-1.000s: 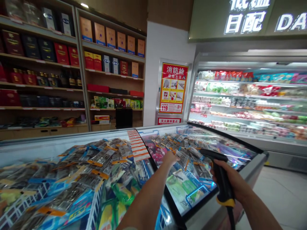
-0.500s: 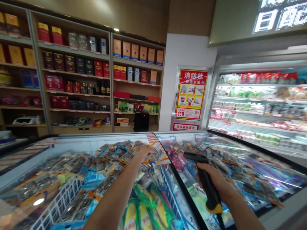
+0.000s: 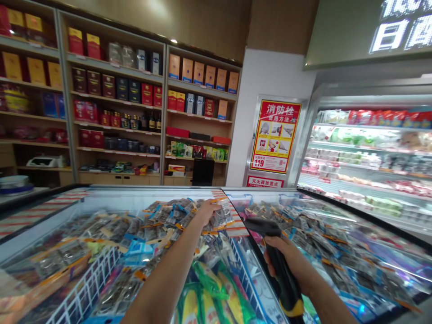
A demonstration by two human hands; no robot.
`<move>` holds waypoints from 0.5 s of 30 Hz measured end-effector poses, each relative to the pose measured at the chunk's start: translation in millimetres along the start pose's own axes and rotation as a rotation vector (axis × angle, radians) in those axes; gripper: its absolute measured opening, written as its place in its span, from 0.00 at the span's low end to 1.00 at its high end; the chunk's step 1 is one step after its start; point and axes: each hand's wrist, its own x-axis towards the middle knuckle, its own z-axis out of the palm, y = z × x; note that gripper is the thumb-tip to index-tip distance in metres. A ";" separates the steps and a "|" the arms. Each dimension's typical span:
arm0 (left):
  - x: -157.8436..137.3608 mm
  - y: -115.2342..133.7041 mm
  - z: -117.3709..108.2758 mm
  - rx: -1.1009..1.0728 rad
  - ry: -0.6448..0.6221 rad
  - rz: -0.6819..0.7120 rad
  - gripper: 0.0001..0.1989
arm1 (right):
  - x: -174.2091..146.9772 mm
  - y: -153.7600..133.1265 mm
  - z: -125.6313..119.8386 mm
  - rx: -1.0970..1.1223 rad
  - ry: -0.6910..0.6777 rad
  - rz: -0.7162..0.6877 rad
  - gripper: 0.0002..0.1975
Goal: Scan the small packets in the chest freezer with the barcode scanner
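Observation:
My left hand (image 3: pixel 208 210) reaches far into the chest freezer, closed on the edge of a clear packet with orange edges and dark contents (image 3: pixel 221 215). Its fingertips are small and partly hidden. Many similar packets (image 3: pixel 158 211) lie heaped around it. In my right hand (image 3: pixel 286 256) is a black barcode scanner with a yellow band (image 3: pixel 282 274), gripped by its handle over the black divider. The scanner's head points left toward the packet.
White wire baskets (image 3: pixel 81 281) stand inside the freezer, one with green-and-yellow corn packs (image 3: pixel 207 288). Red-striped strips (image 3: pixel 232 220) mark the glass. Behind are shelves of boxes (image 3: pixel 116 90), a fire hydrant notice (image 3: pixel 275 135) and a lit chiller (image 3: pixel 367 153).
My right hand has moved left and slightly down with the scanner, bringing it nearer the packet. My left hand has shifted slightly up, still at the packet. The view has turned a little left.

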 end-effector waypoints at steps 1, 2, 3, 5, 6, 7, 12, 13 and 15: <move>1.4 0.1 -3.2 0.007 0.028 0.018 0.09 | 0.0 -0.4 2.1 0.006 -0.003 0.009 0.10; 2.6 0.2 -6.3 0.011 0.054 0.036 0.08 | 0.0 -0.8 4.1 0.011 -0.005 0.023 0.10; 3.6 0.2 -9.1 0.017 0.073 0.055 0.08 | -0.1 -1.0 6.0 0.012 -0.009 0.035 0.11; 5.1 0.3 -13.7 0.033 0.086 0.085 0.07 | -0.2 -1.7 9.2 0.002 -0.025 0.048 0.11; 5.8 0.5 -15.3 0.049 0.093 0.095 0.08 | -0.3 -2.1 10.5 -0.004 -0.036 0.048 0.11; 6.4 0.8 -16.5 0.069 0.100 0.104 0.08 | -0.4 -2.5 11.5 -0.008 -0.048 0.051 0.11; 9.3 4.4 -16.7 0.179 0.114 0.124 0.10 | -1.4 -3.9 11.7 -0.008 -0.088 0.074 0.11; 9.6 5.1 -16.4 0.202 0.116 0.124 0.11 | -1.7 -3.9 10.5 -0.004 -0.087 0.066 0.11; 9.9 6.1 -16.7 0.230 0.119 0.117 0.11 | -2.1 -4.0 6.6 0.011 -0.079 0.039 0.11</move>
